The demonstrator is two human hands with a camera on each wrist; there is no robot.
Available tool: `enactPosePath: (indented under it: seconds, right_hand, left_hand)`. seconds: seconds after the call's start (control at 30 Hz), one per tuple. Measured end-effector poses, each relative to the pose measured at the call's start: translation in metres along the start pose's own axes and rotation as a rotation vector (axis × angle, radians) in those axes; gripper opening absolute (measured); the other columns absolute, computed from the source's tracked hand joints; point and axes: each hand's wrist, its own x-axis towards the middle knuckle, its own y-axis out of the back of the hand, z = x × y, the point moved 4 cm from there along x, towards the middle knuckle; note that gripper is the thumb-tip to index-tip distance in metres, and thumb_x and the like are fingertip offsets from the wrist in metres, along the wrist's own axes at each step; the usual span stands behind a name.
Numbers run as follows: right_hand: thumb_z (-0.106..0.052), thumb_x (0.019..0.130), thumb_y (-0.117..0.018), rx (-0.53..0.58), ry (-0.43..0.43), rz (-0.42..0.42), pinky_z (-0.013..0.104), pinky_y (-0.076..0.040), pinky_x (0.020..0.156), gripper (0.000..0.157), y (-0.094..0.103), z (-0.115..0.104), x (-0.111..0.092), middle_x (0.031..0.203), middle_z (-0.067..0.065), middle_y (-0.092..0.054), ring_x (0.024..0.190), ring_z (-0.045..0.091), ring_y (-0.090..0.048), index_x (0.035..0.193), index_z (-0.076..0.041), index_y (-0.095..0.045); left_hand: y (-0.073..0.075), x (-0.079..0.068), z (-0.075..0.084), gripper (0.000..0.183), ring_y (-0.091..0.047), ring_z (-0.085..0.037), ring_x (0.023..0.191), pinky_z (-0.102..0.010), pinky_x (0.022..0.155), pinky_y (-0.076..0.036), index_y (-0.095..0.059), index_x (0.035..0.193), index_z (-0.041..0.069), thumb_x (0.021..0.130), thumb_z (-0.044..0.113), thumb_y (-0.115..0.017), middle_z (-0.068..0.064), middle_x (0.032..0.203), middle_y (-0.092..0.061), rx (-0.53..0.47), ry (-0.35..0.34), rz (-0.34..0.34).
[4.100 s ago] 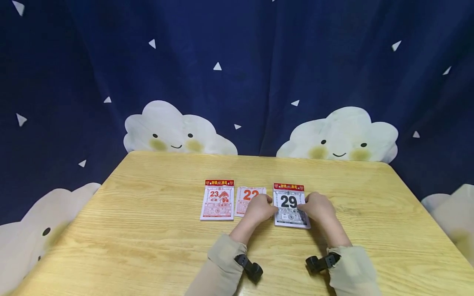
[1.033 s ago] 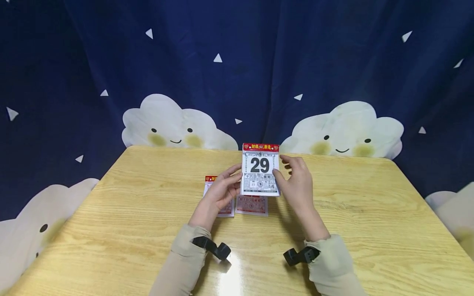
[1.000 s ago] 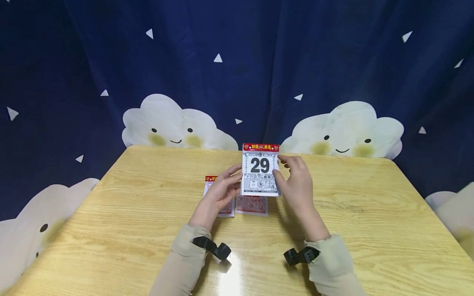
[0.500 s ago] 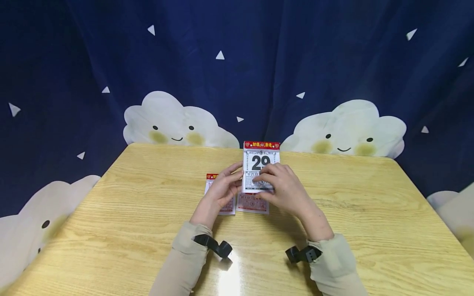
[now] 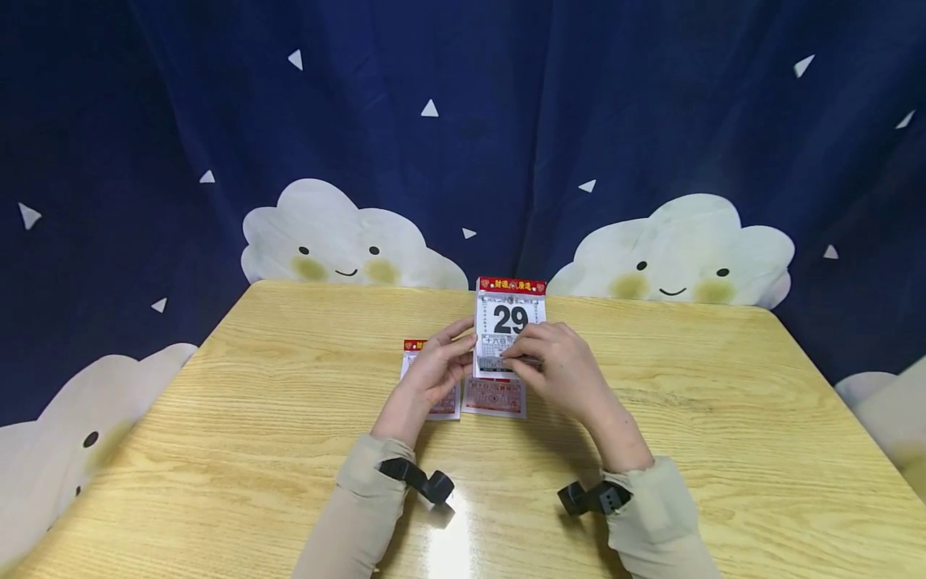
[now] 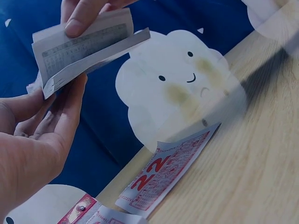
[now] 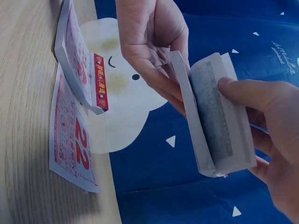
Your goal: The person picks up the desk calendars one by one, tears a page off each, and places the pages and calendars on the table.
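A tear-off calendar (image 5: pixel 499 310) with a red header and a large black 29 is held up above the table. My left hand (image 5: pixel 434 370) grips its left side, with fingers behind the pad. At the lower right, my right hand (image 5: pixel 560 370) pinches lifted pages. Both wrist views show the pad (image 7: pixel 191 107) parted at the bottom, the right thumb (image 7: pixel 233 91) lying on the lifted pages. Below lies a loose red sheet (image 6: pixel 161 175) printed 22. Beside it, a second calendar (image 5: pixel 443 408), with red print, is partly hidden by my left hand.
The light wooden table (image 5: pixel 275 450) stretches to both sides and towards me. At its far edge hangs a dark blue curtain (image 5: pixel 492 145) with white triangles and smiling clouds.
The 29 calendar was lifted off the table and brought left over the loose sheet. My right hand then left its right edge, moved across its lower front and took hold of bottom pages.
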Motion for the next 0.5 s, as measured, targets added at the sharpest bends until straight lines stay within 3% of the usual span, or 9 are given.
enactPosePath:
  seconds: [0.23, 0.5]
  right_hand:
    - [-0.019, 0.064, -0.073, 0.059, -0.069, 0.069, 0.025, -0.039, 0.062, 0.011, 0.006, 0.003, 0.0, 0.068, -0.011, -0.055, 0.063, 0.005, -0.048, 0.068, -0.018, -0.062]
    - [-0.015, 0.068, -0.07, 0.157, -0.218, 0.162, 0.021, -0.039, 0.054, 0.009, 0.015, 0.013, -0.002, 0.067, -0.009, -0.056, 0.06, 0.008, -0.05, 0.069, -0.014, -0.061]
  left_hand:
    - [-0.001, -0.001, 0.0, 0.039, -0.06, -0.015, 0.077, -0.027, 0.07, -0.047, -0.035, 0.127, 0.001, 0.088, 0.003, -0.04, -0.006, 0.088, -0.061, 0.021, 0.012, 0.036]
    - [-0.003, 0.0, 0.002, 0.037, -0.06, -0.014, 0.07, -0.026, 0.065, -0.049, -0.039, 0.121, -0.005, 0.084, -0.001, -0.041, -0.004, 0.078, -0.062, 0.087, -0.008, 0.151]
